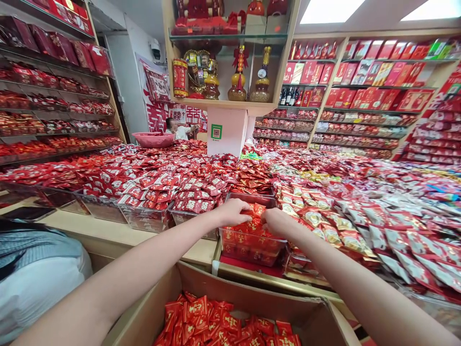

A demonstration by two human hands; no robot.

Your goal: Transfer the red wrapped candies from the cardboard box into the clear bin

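Both my arms reach forward into a clear plastic bin (230,246) holding red-and-gold wrapped candies (252,229). My left hand (233,212) lies knuckles-up on the candies at the bin's left side, fingers curled onto them. My right hand (276,222) sits at the bin's right side, fingers bent down onto the same pile. What the fingers hold is hidden beneath them. Below my arms an open cardboard box (201,281) holds more of the red candy packets (219,322).
Several clear bins (146,218) of red candies cover the wide counter. Mixed wrapped sweets (378,226) spread to the right. Shelves of red boxes (367,81) line the walls. A pink basket (153,139) and a display cabinet (230,53) stand behind. A person's shoulder (32,274) is at the left.
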